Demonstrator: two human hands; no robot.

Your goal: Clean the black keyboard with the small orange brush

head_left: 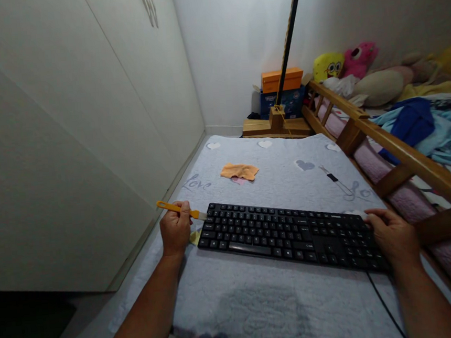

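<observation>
A black computer keyboard (270, 233) lies at a slant across the cloth-covered table (236, 289). Pinched in my left hand (175, 228) is a small brush (169, 206) with a yellow-orange handle, its pale tip at the keyboard's upper left corner. My right hand (395, 235) grips the keyboard's right end, thumb and fingers closed at the edge. Part of a yellow patch (195, 238) shows between my left hand and the keyboard; I cannot tell what it is.
An orange cloth (240, 171) and a thin tweezers-like metal tool (335, 179) lie beyond the keyboard. The keyboard's cable (385, 305) runs toward me. White cabinet doors (87, 123) stand left, a wooden bed rail (389, 141) right. Behind are a black pole (287, 42) and boxes (283, 80).
</observation>
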